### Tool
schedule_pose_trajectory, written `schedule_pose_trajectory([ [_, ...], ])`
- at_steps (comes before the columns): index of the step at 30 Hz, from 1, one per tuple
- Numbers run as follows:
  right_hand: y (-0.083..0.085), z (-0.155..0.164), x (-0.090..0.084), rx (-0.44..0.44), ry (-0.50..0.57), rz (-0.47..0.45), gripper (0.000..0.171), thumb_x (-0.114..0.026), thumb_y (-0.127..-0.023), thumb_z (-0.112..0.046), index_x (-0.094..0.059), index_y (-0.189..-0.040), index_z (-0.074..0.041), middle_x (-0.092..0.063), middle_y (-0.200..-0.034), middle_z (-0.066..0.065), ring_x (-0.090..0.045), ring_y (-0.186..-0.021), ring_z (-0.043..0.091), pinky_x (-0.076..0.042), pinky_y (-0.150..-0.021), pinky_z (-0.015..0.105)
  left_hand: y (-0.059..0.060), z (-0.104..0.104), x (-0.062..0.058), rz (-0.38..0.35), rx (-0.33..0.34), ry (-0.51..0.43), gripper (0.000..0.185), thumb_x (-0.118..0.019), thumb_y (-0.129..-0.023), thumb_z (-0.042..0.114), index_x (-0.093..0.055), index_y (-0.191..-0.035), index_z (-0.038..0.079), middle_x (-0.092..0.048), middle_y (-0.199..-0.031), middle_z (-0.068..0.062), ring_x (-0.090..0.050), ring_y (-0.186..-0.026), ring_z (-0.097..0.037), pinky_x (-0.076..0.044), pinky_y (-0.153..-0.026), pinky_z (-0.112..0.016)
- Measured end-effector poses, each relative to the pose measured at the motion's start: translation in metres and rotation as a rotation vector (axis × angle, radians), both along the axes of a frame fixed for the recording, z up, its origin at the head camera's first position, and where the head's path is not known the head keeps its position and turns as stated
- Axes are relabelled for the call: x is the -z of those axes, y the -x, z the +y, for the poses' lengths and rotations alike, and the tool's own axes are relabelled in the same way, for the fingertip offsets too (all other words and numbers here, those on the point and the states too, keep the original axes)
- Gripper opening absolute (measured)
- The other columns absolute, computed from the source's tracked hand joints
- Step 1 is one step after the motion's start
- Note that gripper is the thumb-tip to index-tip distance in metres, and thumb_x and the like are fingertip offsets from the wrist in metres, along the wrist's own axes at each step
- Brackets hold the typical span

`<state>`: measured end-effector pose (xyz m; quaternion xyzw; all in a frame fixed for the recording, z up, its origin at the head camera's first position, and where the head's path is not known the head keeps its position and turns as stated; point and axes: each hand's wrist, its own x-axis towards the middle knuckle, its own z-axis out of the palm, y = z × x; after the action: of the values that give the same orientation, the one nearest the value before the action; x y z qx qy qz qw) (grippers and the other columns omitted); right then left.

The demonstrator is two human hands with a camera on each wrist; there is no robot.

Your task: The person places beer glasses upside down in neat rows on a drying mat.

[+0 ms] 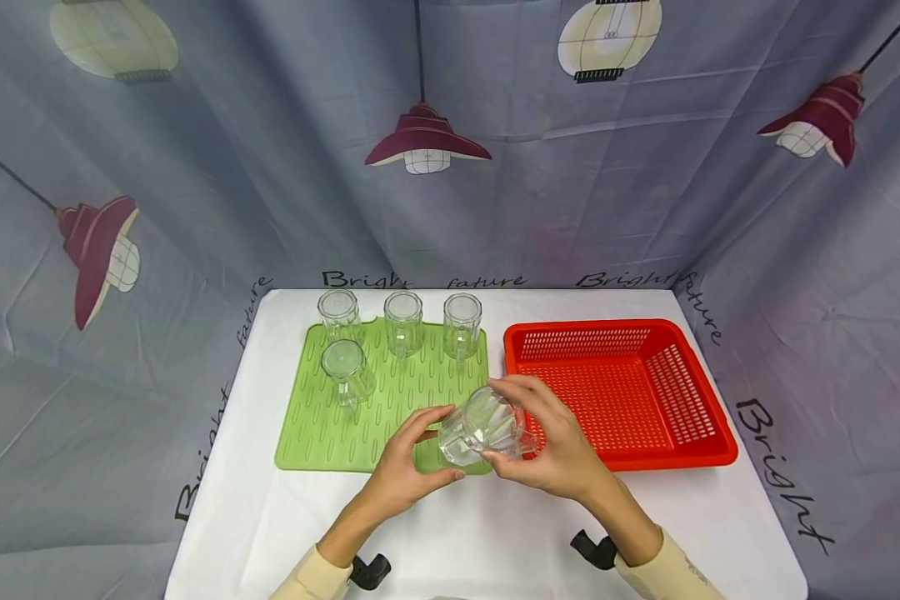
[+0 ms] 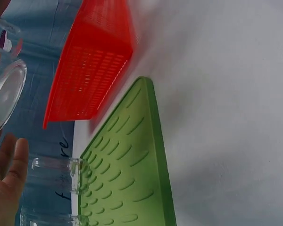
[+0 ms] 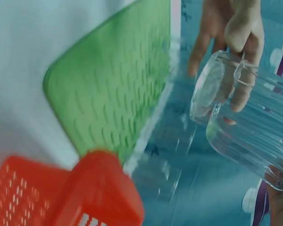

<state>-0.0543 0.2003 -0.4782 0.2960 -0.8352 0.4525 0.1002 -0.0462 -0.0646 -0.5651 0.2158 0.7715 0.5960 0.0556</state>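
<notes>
A clear glass mug hangs tilted above the front right corner of the green drying mat. My right hand grips it near one end, thumb and fingers on opposite sides. My left hand is beside the mug's other end, thumb and fingers spread apart. In the left wrist view, its fingers show a gap below the mug. The mug's handle faces the camera in the right wrist view. Several more glass mugs stand on the mat's back and left parts.
A red plastic basket with perforated walls stands to the right of the mat, close to my right hand. Both rest on a white-covered table. Behind and at the sides hangs a grey curtain printed with lamps.
</notes>
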Motion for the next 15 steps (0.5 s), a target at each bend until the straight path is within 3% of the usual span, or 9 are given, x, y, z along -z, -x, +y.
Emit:
schedule_pose_trajectory([
  [6,-0.0033,-0.0087,0.006,-0.035,0.037,0.011,0.087,-0.098,-0.07,-0.015,-0.061,-0.149,-0.01,-0.062,-0.141,0.007,-0.068,-0.119,0.024,-0.068,-0.092,0.036,-0.0038,0.0022,0.0026,-0.038,-0.011,0.05,0.09,-0.097,-0.082,0.029,-0.047,-0.156,0.039,-0.059,-0.151,0.011,-0.059,-0.137,-0.015,-0.055,-0.113,-0.041],
  [15,-0.004,-0.0077,0.0067,-0.021,0.052,0.001,0.087,-0.097,-0.069,-0.014,-0.062,-0.149,-0.011,-0.063,-0.14,0.007,-0.067,-0.119,0.021,-0.065,-0.098,0.028,-0.0054,0.0033,0.0042,-0.001,-0.022,0.068,0.088,-0.096,-0.081,0.026,-0.05,-0.155,0.037,-0.061,-0.147,0.009,-0.062,-0.13,-0.013,-0.058,-0.109,-0.038],
])
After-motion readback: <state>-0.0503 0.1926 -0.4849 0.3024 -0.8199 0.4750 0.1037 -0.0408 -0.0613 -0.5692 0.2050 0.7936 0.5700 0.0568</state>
